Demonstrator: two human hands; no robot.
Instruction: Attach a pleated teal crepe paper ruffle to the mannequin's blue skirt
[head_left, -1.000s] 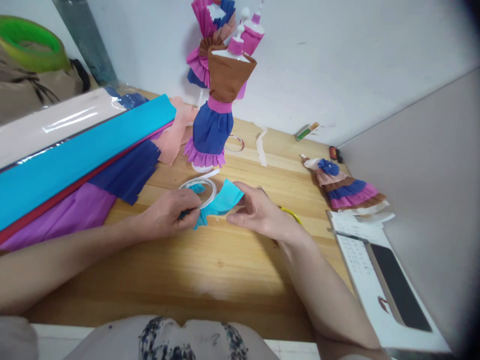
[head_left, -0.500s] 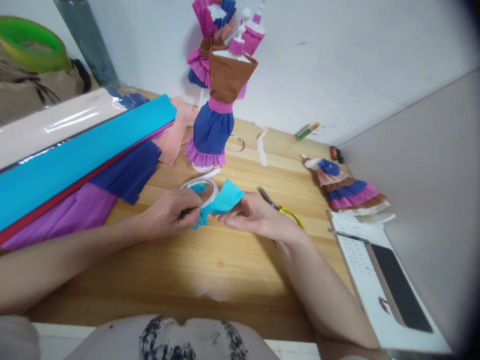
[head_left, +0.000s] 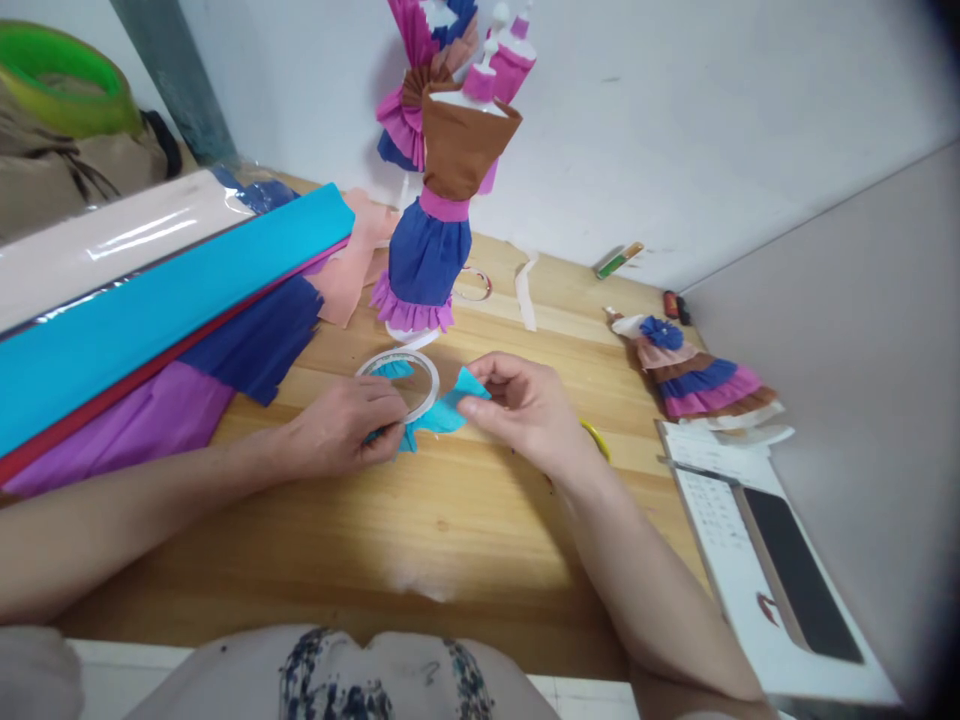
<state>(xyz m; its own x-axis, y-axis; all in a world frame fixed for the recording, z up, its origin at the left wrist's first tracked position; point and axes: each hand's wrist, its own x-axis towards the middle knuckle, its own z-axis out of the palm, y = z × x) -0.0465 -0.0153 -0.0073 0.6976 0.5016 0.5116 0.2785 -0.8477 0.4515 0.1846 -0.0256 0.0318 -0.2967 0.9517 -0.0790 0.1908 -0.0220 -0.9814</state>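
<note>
A strip of turquoise crepe paper (head_left: 442, 415) stretches between my two hands above the wooden table. Its left part is pinched by my left hand (head_left: 349, 425), whose fingers are curled closed. My right hand (head_left: 521, 405) grips the free right end between thumb and fingers. A white roll of tape (head_left: 433, 385) lies against my left fingertips, with turquoise paper showing through its ring; whether the hand also holds the roll I cannot tell. Behind it stands a small dress form (head_left: 429, 255) in a brown, blue and purple paper dress. Scissors with yellow handles (head_left: 596, 440) are mostly hidden behind my right hand.
Rolled crepe paper (head_left: 180, 305) and loose purple sheets (head_left: 135, 420) cover the left side. At the right lie a finished-looking paper dress (head_left: 697, 375), a phone (head_left: 799, 570) and a white board (head_left: 712, 540). A glue stick (head_left: 619, 261) lies near the wall.
My right hand has shifted slightly up and closed its thumb and fingers on the turquoise strip's end, folding it. The scissors are now more covered by that hand. My left hand stays almost in place.
</note>
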